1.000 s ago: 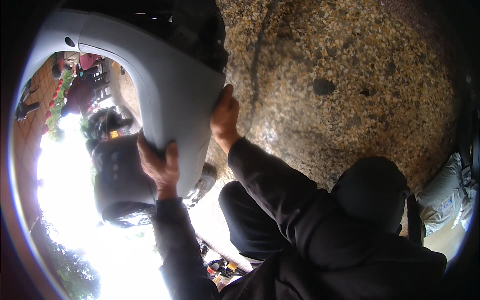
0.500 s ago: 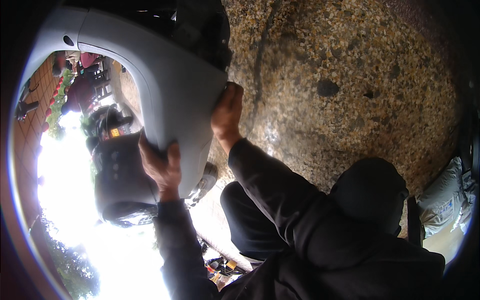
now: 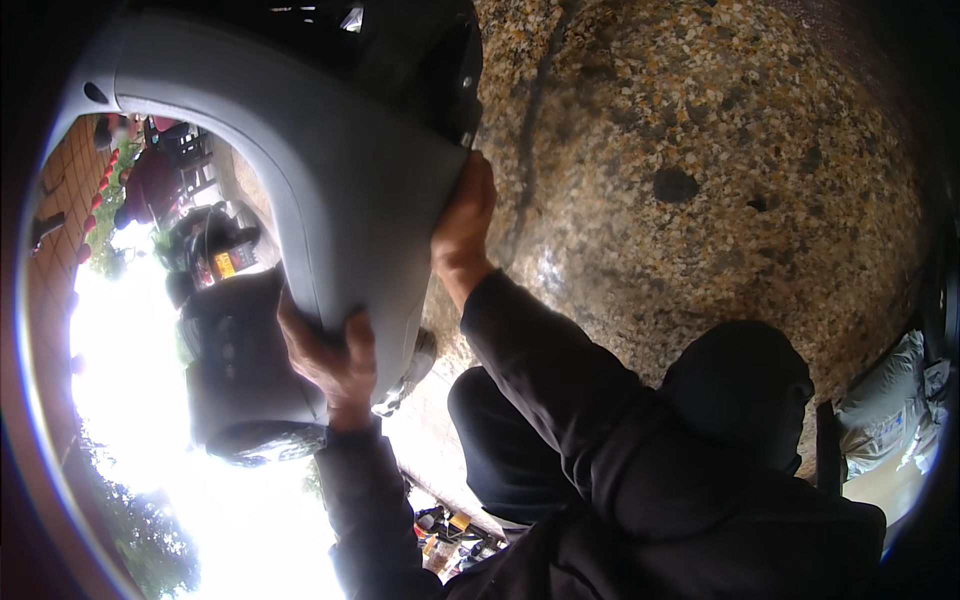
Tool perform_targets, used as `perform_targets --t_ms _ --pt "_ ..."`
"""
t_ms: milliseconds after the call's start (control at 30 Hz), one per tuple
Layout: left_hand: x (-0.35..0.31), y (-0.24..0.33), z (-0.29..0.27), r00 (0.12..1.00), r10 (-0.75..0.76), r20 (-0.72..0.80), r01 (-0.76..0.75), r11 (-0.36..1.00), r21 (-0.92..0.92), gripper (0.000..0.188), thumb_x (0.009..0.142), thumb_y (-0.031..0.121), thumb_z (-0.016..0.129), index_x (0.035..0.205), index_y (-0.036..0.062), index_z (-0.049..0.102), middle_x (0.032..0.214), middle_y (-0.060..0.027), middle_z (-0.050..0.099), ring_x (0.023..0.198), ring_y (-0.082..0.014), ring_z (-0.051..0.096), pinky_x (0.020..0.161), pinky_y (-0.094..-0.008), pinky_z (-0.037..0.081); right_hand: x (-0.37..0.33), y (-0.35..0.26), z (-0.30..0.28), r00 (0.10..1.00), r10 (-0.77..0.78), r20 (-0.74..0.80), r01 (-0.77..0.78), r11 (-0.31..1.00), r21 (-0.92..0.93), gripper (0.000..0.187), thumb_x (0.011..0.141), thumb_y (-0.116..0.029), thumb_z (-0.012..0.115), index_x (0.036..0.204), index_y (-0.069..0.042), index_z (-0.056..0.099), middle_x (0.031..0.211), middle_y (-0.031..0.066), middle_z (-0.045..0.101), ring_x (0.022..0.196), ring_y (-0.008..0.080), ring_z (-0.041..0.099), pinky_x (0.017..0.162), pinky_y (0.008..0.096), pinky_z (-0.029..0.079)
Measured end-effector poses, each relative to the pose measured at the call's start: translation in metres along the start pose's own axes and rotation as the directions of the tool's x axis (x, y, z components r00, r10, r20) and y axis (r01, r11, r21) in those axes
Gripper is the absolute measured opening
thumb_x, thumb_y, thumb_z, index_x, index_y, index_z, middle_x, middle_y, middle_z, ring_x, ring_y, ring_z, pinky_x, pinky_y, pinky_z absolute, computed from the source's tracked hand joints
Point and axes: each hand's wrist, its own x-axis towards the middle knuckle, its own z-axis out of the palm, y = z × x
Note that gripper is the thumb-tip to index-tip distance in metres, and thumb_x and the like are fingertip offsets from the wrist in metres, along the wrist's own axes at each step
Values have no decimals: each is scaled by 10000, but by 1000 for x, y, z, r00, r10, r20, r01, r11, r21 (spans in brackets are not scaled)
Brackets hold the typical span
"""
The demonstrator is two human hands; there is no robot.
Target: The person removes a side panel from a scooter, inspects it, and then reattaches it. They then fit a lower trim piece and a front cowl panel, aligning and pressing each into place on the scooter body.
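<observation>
A large grey curved plastic panel, seemingly part of a scooter's bodywork, fills the upper left. My left hand grips its lower left edge, the thumb on the smooth face and the fingers passing round the far side. Against the panel's right edge, my right hand is clasped with the fingers bent over the rim; their tips are partly hidden. Black parts adjoin the panel at the top, too dark to make out.
Speckled pebble-finish ground spreads on the right. A dark scooter stands beyond the panel, with a person farther off. Assorted small items lie at the bottom. A grey plastic bag sits at the far right.
Both hands keep their hold on the panel. In the picture, the hands have shifted slightly right, the left one also a little downward; the background has shifted too.
</observation>
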Motion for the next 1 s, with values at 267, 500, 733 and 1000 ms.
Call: perform_targets --t_ms 267,500,733,1000 --pt "1 2 1 999 23 -26 -21 996 82 1023 754 712 769 1387 -32 465 1128 -175 635 1021 -267 631 908 -390 507 5 -9 -5 991 131 -15 -132 982 -135 580 1063 -442 376 1181 91 572 1153 275 609 1053 382 571 954 439 426" --pt "1 -2 0 996 71 -45 -65 991 115 843 739 526 817 1357 30 527 1126 -204 660 973 -391 687 823 -465 554 5 -49 3 998 -23 -63 14 989 -145 633 1057 -469 406 1293 110 503 1253 297 569 1145 384 552 1009 427 426" --pt "2 5 -2 996 76 -40 -72 994 86 822 729 485 828 1362 50 533 1108 -176 661 954 -367 690 791 -450 568 9 -58 17 990 -135 33 138 983 -124 673 1050 -525 418 1331 85 458 1219 257 568 1102 338 565 977 414 450" --pt "3 7 -6 999 40 -32 -32 972 234 854 764 593 758 1386 59 521 1165 -194 650 1032 -401 658 852 -480 545 -18 -160 26 758 -521 393 581 813 -43 336 1077 -365 511 933 -66 564 794 -30 507 707 70 444 648 251 391"
